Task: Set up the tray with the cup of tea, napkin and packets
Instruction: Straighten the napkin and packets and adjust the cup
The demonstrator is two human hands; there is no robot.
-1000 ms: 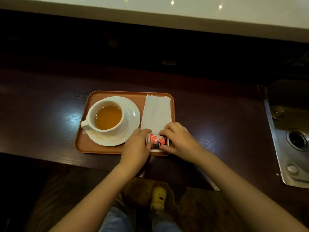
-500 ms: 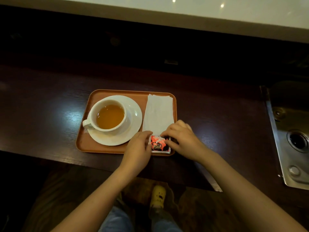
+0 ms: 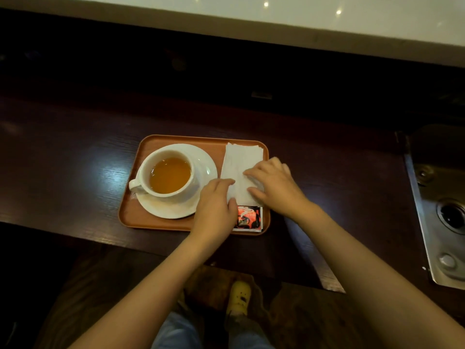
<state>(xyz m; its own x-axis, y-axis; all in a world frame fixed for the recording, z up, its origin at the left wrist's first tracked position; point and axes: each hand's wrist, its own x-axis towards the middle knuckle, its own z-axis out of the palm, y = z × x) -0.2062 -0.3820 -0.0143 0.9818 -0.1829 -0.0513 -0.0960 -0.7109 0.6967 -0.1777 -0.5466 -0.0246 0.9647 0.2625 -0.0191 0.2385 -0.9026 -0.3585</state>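
Both hands rest on the white napkin [image 3: 241, 170], which lies along one side of the orange tray [image 3: 161, 222] on the dark table [image 3: 63, 159]. The left hand [image 3: 216, 210] presses flat, fingers loosely together, on the napkin's near edge; the right hand [image 3: 274, 183] lies spread, fingertips down, gripping nothing. Just beneath the left hand's thumb side lie the red packets [image 3: 249, 218]. Beyond that hand's knuckles, the cup of tea [image 3: 167, 175] sits on its saucer [image 3: 203, 170].
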